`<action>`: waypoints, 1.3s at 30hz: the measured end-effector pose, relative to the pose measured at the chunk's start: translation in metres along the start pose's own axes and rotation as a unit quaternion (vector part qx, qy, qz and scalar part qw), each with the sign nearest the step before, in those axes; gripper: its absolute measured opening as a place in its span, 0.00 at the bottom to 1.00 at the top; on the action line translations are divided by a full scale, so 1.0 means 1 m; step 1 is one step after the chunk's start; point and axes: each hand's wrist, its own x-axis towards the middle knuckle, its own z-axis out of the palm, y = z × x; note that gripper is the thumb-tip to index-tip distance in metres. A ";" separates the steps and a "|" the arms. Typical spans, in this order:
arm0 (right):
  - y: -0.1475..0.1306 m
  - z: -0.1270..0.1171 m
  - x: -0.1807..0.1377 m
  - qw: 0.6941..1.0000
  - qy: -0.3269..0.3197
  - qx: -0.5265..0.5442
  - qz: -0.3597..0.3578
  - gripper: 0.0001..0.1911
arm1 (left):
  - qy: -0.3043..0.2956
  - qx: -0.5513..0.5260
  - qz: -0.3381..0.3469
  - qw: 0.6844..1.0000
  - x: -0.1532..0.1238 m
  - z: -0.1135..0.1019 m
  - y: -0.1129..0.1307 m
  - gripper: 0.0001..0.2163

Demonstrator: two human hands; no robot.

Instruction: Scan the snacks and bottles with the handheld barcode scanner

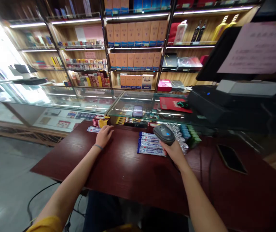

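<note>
My right hand [174, 150] is wrapped round the handle of a black barcode scanner [164, 133], which has a small blue light on top. Under and left of the scanner lies a row of several long blue-and-white wrapped packets [150, 146]. My left hand [103, 136] rests at the far left of the dark red table [118, 161], its fingers stretched out with no object seen in them. Just beside it, partly covered, is a single blue-and-white packet [92, 129]. Behind that hand stands a stack of red-and-yellow packs [101, 121].
Silver, blue and green cylindrical items [187, 133] stand right of the packets. A phone [232, 158] lies at the right, near dark cables. Beyond are a glass display counter [85, 100], a red mat [169, 104], a monitor [215, 54] with pink paper, and stocked shelves.
</note>
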 end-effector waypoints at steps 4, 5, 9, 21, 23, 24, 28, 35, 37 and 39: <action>0.000 -0.009 0.003 1.000 0.013 0.006 0.002 0.15 | -0.044 -0.050 0.054 0.996 -0.001 0.030 0.065 0.13; -0.001 -0.012 0.003 1.000 0.018 0.010 0.004 0.15 | -0.057 -0.063 0.066 0.994 -0.002 0.039 0.081 0.13; -0.008 -0.020 0.003 0.999 0.028 0.022 -0.001 0.13 | -0.108 -0.105 0.128 0.980 -0.010 0.070 0.140 0.13; -0.002 -0.032 0.006 0.998 0.055 0.038 0.008 0.19 | -0.187 -0.064 0.195 0.961 -0.019 0.111 0.202 0.11; -0.001 -0.032 0.005 0.998 0.053 0.041 0.007 0.18 | -0.191 -0.056 0.200 0.959 -0.019 0.112 0.202 0.12; -0.002 -0.032 0.005 0.998 0.053 0.043 0.006 0.18 | -0.196 -0.052 0.203 0.958 -0.019 0.111 0.202 0.12; -0.003 -0.032 0.004 0.998 0.056 0.039 0.004 0.19 | -0.191 -0.072 0.188 0.961 -0.012 0.097 0.200 0.12; -0.004 -0.027 0.004 0.997 0.054 0.046 0.002 0.20 | -0.048 -0.325 -0.060 0.943 -0.001 0.062 0.159 0.11; -0.003 -0.021 0.003 0.997 0.054 0.048 0.000 0.17 | -0.033 -0.421 -0.178 0.889 -0.001 0.055 0.143 0.14; -0.002 -0.013 0.002 0.998 0.039 0.053 -0.003 0.14 | -0.042 -0.502 -0.274 0.820 -0.001 0.050 0.129 0.19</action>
